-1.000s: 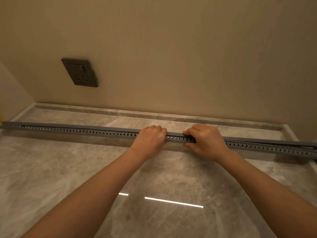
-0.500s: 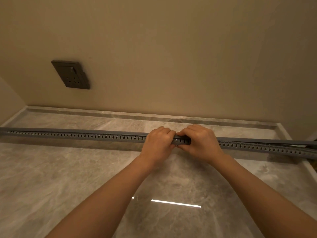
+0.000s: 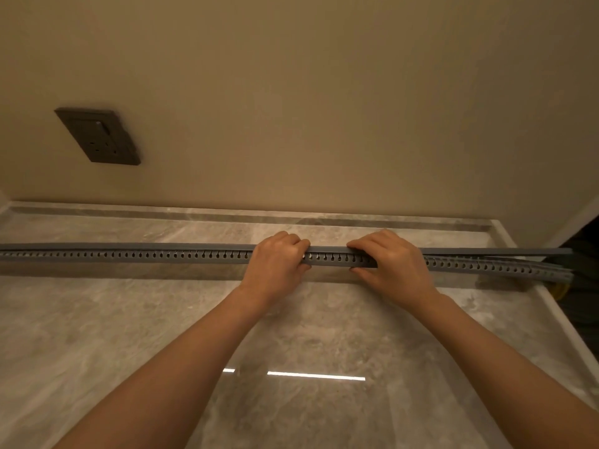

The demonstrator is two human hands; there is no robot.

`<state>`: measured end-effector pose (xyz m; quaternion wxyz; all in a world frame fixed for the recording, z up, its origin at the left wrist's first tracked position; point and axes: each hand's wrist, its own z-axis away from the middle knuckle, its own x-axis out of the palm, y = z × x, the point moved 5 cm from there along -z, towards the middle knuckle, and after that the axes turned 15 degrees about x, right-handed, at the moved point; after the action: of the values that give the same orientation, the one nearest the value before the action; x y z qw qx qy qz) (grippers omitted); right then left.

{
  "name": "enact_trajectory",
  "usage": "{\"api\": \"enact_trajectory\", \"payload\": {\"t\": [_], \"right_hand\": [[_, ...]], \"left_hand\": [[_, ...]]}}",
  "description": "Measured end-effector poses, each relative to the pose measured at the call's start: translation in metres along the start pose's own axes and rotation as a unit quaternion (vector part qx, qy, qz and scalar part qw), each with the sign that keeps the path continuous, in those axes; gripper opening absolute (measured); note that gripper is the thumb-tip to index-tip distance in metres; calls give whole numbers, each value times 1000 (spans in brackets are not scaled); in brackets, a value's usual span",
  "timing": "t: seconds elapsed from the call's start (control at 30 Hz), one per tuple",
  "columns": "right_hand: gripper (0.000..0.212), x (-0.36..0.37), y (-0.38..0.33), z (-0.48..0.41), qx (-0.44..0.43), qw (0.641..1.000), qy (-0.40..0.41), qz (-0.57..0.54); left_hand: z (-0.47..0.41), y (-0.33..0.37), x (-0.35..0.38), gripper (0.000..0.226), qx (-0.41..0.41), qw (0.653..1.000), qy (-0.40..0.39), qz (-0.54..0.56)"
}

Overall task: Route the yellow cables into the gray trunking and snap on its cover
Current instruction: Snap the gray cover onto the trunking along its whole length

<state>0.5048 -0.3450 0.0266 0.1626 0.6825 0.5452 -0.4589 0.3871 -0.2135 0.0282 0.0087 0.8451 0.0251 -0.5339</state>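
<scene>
The gray trunking [image 3: 129,256] lies straight across the middle of the frame on a marbled worktop [image 3: 129,335], running from the left edge to the right rim. Both hands sit on it just right of centre, close together but not touching. The left hand [image 3: 275,262] has its grip clenched round the trunking, fingers curled over the top and knuckles up. The right hand [image 3: 393,265] grasps it likewise, fingers over the top and thumb pressed against the slotted front. Right of the hands the cover [image 3: 492,251] stands apart from the trunking; left of them it sits flush. A bit of yellow cable [image 3: 560,291] shows at the far right end.
</scene>
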Motion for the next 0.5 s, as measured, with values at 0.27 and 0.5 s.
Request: {"api": "enact_trajectory", "payload": {"t": [0.27, 0.5], "right_hand": [[42, 0, -1, 0, -10, 999, -1, 37], [41, 1, 1, -4, -31, 999, -11, 29]], "left_hand": [[0, 2, 1, 28, 6, 1000, -16, -8], [-2, 1, 2, 27, 9, 999, -31, -11]]}}
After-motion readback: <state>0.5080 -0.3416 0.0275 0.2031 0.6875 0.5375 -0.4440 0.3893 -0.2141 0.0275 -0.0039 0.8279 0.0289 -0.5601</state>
